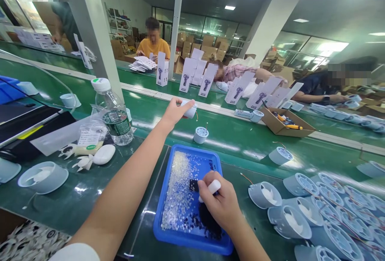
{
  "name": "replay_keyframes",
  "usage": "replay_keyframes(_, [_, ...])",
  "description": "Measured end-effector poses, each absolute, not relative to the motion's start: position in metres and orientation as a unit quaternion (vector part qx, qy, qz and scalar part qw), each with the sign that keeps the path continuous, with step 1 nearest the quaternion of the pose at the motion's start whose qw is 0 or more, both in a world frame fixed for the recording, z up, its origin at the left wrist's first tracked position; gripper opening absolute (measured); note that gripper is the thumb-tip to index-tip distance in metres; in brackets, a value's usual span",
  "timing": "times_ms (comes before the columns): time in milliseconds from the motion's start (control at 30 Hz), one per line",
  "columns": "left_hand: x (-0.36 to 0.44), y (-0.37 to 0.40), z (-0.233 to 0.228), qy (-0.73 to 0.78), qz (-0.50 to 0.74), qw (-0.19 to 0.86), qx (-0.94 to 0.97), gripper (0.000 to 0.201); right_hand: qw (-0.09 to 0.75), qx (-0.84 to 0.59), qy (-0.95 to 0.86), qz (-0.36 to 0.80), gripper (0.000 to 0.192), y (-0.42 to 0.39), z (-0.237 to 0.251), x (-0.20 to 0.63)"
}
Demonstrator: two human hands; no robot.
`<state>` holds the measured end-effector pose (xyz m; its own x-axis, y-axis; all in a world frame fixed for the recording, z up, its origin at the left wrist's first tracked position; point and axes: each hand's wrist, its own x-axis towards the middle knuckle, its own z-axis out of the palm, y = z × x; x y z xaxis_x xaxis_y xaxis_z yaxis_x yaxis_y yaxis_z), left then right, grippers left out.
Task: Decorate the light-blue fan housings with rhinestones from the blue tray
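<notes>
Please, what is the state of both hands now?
Left hand: closed, holding a light blue round part.
Right hand: closed, holding a white rod-like piece.

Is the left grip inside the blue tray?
No, the left grip holds a pale blue housing beyond the far edge of the blue tray.
</notes>
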<state>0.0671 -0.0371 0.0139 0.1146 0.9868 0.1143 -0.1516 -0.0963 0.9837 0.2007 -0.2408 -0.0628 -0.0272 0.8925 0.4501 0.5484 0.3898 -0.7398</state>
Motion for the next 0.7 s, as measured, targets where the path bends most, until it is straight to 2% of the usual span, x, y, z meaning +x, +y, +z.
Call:
replay_keyframes(67, [0.07,-0.038,0.016,0.374,0.528,0.586,0.488,0.036,0.455,-0.521,-0.7,0.177,0.029,-0.24,-0.062,0.201])
replay_keyframes(200, [0.075,-0.042,0.019,0.35,0.498,0.66,0.441,0.02,0.503,-0.542,-0.658,0.139,0.029,-0.235,-0.057,0.202])
replay_keyframes(367, [0.084,-0.049,0.015,0.358,0.452,0.676,0.459,0.02,0.47,-0.546,-0.668,0.186,0.029,-0.227,-0.053,0.205])
replay_keyframes(567, [0.099,-0.063,0.018,0.361,0.401,0.679,0.498,0.023,0.687,-0.534,-0.448,0.206,0.025,-0.225,-0.045,0.221])
replay_keyframes(700, [0.107,-0.078,0.024,0.357,0.381,0.663,0.537,0.026,0.714,-0.53,-0.374,0.264,0.036,-0.224,-0.043,0.23])
